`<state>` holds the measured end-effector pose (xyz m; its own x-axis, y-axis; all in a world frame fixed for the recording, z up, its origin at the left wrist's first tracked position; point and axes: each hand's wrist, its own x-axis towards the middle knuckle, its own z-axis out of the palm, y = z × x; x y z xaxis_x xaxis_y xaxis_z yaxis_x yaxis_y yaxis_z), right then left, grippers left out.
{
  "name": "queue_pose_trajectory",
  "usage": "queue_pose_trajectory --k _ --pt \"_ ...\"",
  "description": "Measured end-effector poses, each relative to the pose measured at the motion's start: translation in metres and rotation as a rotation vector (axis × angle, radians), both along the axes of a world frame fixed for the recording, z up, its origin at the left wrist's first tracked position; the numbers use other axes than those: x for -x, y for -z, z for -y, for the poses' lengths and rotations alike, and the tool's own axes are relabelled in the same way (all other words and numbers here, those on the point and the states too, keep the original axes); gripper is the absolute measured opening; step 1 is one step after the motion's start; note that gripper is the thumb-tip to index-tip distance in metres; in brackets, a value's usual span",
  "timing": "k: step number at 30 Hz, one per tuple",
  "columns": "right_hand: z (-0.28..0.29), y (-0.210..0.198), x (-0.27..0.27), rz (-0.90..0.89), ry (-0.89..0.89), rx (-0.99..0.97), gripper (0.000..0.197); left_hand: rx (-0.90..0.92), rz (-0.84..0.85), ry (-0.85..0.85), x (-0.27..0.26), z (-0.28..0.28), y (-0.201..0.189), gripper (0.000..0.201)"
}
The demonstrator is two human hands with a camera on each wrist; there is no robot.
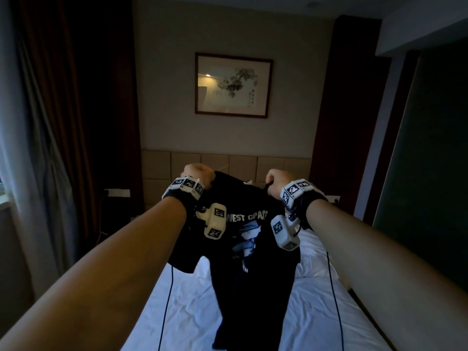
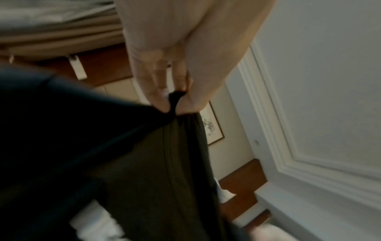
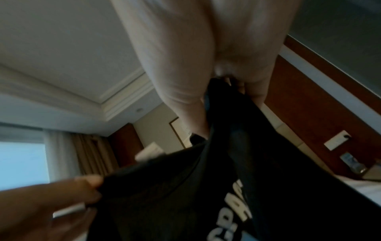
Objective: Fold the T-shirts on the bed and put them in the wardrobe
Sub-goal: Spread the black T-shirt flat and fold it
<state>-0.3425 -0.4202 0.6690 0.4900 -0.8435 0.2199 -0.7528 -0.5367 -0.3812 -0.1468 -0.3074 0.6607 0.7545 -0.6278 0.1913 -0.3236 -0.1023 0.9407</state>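
A black T-shirt point(image 1: 253, 262) with white "WEST COAST" lettering and a pale print hangs in the air above the bed point(image 1: 192, 307). My left hand point(image 1: 200, 177) grips its top left shoulder in a fist; in the left wrist view the fingers point(image 2: 160, 99) pinch a bunch of the black T-shirt point(image 2: 103, 163). My right hand point(image 1: 274, 182) pinches the top right shoulder, and the right wrist view shows the black T-shirt point(image 3: 237, 187) running down from that grip. The shirt's lower part is twisted and reaches down toward the sheet.
The white sheet of the bed is wrinkled. A padded headboard point(image 1: 228, 163) and a framed picture point(image 1: 233, 84) are straight ahead. Curtains point(image 1: 38, 135) hang at the left, a dark panel point(image 1: 430, 160) stands at the right. Thin cables point(image 1: 166, 312) trail from both wrists.
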Motion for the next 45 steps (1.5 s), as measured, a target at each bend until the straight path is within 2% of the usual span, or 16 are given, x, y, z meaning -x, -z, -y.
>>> queue_pose_trajectory --k 2,5,8,11,14,17,19,22,26,29,32,37,39,41,42,45 --pt "0.004 0.006 0.0 -0.056 -0.056 -0.051 0.035 0.059 -0.005 0.014 0.007 0.005 -0.004 0.021" --pt "0.011 0.012 -0.005 -0.138 -0.037 -0.114 0.029 0.085 0.096 -0.014 0.016 0.013 -0.013 0.023" --pt "-0.001 0.006 -0.006 -0.007 -0.064 -0.214 0.021 0.044 0.175 -0.026 0.018 0.017 -0.02 0.029" --pt "-0.004 -0.002 -0.004 0.096 -0.043 -0.299 0.027 -0.014 0.247 0.026 0.017 0.015 -0.022 0.026" --pt "0.002 -0.004 0.0 0.152 -0.032 -0.232 0.033 -0.061 0.319 0.058 0.018 0.008 -0.022 0.012" --pt "0.003 -0.005 0.008 0.215 -0.044 -0.157 0.016 -0.052 0.362 0.042 0.014 0.001 -0.021 0.013" --pt "0.004 -0.005 0.013 0.2 -0.037 -0.184 0.03 -0.057 0.377 0.031 0.012 0.0 -0.02 0.014" --pt "0.009 -0.008 0.016 0.203 -0.033 -0.28 0.03 -0.044 0.389 0.023 0.013 -0.002 -0.021 0.015" --pt "0.011 -0.005 0.023 0.357 0.011 -0.305 0.062 -0.02 0.367 -0.028 0.011 -0.005 -0.024 0.017" --pt "0.008 -0.006 0.026 0.426 0.012 -0.26 0.05 -0.033 0.367 -0.069 0.008 -0.008 -0.026 0.018" --pt "0.005 -0.007 0.03 0.311 -0.003 -0.096 0.025 -0.071 0.357 -0.13 0.006 -0.012 -0.027 0.014" --pt "-0.008 -0.002 0.036 -0.032 0.11 0.166 0.017 -0.128 0.194 -0.227 0.004 -0.015 -0.033 0.021" --pt "-0.004 0.001 0.039 -0.104 0.105 0.028 0.014 -0.144 0.176 -0.202 0.0 -0.018 -0.031 0.027" --pt "0.007 0.004 0.043 -0.04 0.077 -0.135 0.014 -0.163 0.17 -0.192 -0.002 -0.022 -0.027 0.03" --pt "0.012 0.005 0.047 0.05 0.073 -0.197 0.019 -0.17 0.172 -0.188 -0.001 -0.025 -0.026 0.028" --pt "0.013 0.006 0.058 0.059 0.016 -0.289 0.035 -0.175 0.193 -0.154 0.002 -0.028 -0.022 0.016"
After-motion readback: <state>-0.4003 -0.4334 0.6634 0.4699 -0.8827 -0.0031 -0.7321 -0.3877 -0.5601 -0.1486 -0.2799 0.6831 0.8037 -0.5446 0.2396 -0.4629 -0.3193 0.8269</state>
